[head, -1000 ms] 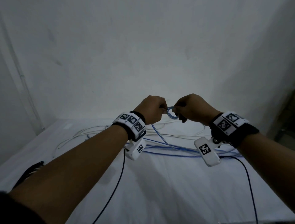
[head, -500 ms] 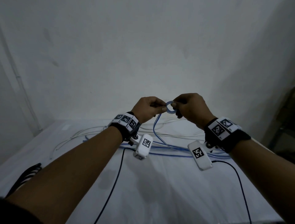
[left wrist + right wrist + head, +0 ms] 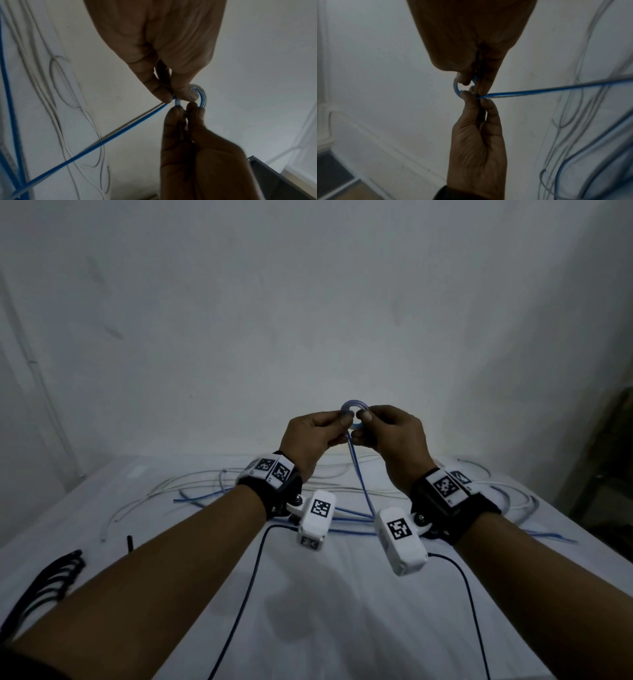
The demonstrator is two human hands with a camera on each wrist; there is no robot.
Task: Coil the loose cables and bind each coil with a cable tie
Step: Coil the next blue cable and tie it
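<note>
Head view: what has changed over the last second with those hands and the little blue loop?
Both hands rose away from the table, lifting the small blue coil higher against the wall. The left hand and right hand pinch it from either side as before, and the blue cable trails down from it to the table. The white cables and black cable ties lie unmoved.

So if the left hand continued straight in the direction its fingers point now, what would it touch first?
Almost at once, the right hand: the left hand points across at it, and both pinch the small blue cable coil between their fingertips. Depth is hard to judge, but the fingertips look nearly touching.
</note>
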